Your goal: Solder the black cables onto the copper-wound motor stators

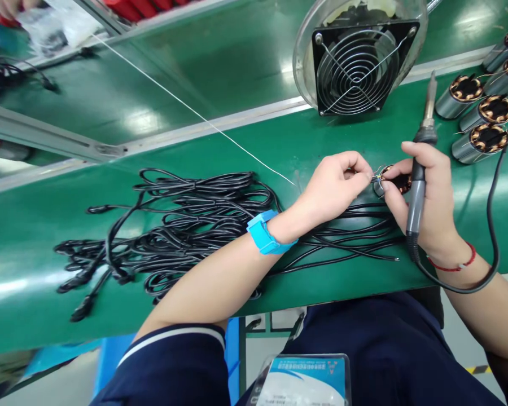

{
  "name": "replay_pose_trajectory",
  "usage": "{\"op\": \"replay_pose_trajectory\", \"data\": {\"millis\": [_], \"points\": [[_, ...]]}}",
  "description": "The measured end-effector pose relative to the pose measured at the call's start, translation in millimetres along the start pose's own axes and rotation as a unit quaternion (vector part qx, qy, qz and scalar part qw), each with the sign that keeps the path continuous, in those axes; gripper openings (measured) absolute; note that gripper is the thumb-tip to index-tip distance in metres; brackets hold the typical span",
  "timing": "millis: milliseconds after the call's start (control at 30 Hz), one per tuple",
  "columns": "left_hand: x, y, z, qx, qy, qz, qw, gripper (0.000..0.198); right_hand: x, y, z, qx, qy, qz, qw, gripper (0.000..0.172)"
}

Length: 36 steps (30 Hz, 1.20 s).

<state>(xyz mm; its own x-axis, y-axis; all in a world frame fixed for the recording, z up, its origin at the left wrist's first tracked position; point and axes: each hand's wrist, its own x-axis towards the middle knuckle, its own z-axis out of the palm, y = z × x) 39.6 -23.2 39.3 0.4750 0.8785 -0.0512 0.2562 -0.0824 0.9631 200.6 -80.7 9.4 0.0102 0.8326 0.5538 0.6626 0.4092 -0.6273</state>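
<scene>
My right hand point(438, 208) is wrapped round a soldering iron point(416, 194), its metal tip pointing up and away. The thumb and forefinger of that hand also touch a motor stator point(378, 188) with copper windings, partly hidden behind the fingers. Just left of it, my left hand point(336, 183) is closed in a pinch on thin wires at the stator's edge. Its fingertips hide most of the pinched ends. Black power cables point(207, 208) lie bundled under and beside my left forearm, with their loose ends point(355, 242) running below both hands.
Several more stators point(480, 144) stand at the right. A fan with a wire guard point(355, 73) sits beyond my hands. One thin white strand point(195, 113) slants down from the upper left to the green bench point(17, 225). Part of another person's hand point(8, 7) shows at top left.
</scene>
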Motion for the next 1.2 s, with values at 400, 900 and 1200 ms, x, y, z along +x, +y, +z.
{"op": "replay_pose_trajectory", "data": {"millis": [400,900,1200], "points": [[-7,-4,-6.3,0.193,0.001,0.213,0.958,0.011,1,-3,3,0.105,0.011,0.032,0.994,0.047],[-5,-5,-6.1,0.24,0.022,0.179,0.954,0.014,-3,12,-15,0.071,-0.116,-0.001,0.991,0.055],[-3,-4,-5.5,0.228,0.032,0.136,0.964,0.013,5,4,1,-0.106,-0.039,-0.042,0.993,0.043]]}}
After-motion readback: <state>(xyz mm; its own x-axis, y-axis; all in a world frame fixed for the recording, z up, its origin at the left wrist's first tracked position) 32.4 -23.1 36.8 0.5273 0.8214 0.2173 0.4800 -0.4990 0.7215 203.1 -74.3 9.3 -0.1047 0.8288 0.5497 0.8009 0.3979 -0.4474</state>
